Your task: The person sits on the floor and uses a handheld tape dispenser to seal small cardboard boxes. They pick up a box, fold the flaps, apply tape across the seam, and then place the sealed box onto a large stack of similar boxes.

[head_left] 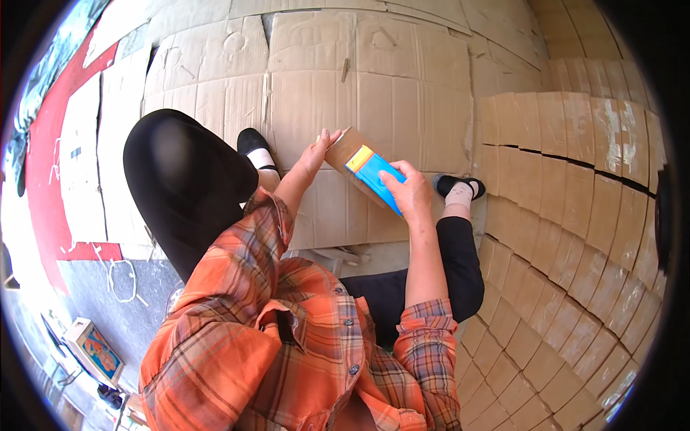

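Note:
My left hand [314, 156] grips the upper left edge of a small brown cardboard box [338, 149], which is tilted over the floor between my feet. My right hand [408, 188] is closed around a flat blue packet with a yellow end [374, 171], its thumb lying on top. The packet rests against the face of the cardboard box, slanting down toward the right. My right fingers are partly hidden behind the packet, so I cannot tell if they also touch the box.
Flattened cardboard sheets [309, 79] cover the floor in front. Tall stacks of brown boxes [560, 215] rise along the right side. At left lie a red floor covering [61, 144] and a loose white cord [122, 280]. A small picture-sided box [97, 352] stands lower left.

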Demonstrator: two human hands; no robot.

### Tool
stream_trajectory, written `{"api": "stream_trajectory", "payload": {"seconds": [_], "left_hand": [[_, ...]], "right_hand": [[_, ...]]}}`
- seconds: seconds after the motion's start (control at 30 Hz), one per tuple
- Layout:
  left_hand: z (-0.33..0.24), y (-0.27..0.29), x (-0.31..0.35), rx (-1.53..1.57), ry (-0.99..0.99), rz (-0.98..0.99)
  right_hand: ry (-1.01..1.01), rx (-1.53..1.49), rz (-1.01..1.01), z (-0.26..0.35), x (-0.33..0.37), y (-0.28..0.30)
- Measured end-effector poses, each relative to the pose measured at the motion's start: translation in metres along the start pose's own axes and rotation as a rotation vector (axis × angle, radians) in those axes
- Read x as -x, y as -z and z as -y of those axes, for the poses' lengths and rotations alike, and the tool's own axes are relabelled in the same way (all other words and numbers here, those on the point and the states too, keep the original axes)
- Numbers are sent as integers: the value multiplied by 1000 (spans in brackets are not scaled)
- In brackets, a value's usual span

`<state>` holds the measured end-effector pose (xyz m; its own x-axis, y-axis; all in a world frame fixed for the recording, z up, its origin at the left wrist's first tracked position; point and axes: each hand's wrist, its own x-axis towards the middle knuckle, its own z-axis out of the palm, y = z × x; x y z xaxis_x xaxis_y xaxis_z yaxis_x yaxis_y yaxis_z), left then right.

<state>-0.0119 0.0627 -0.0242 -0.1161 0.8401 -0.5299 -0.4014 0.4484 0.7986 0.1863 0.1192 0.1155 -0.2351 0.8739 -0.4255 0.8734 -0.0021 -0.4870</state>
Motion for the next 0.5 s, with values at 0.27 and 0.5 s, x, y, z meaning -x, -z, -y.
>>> {"api": "stream_trajectory", "payload": {"seconds": [0.27, 0.5], "left_hand": [[19, 9, 8, 14, -67, -8], [25, 11, 12, -58, -7, -89]], "right_hand": [[2, -21, 3, 3, 0, -3], [-7, -51, -13, -4, -1, -2]]}}
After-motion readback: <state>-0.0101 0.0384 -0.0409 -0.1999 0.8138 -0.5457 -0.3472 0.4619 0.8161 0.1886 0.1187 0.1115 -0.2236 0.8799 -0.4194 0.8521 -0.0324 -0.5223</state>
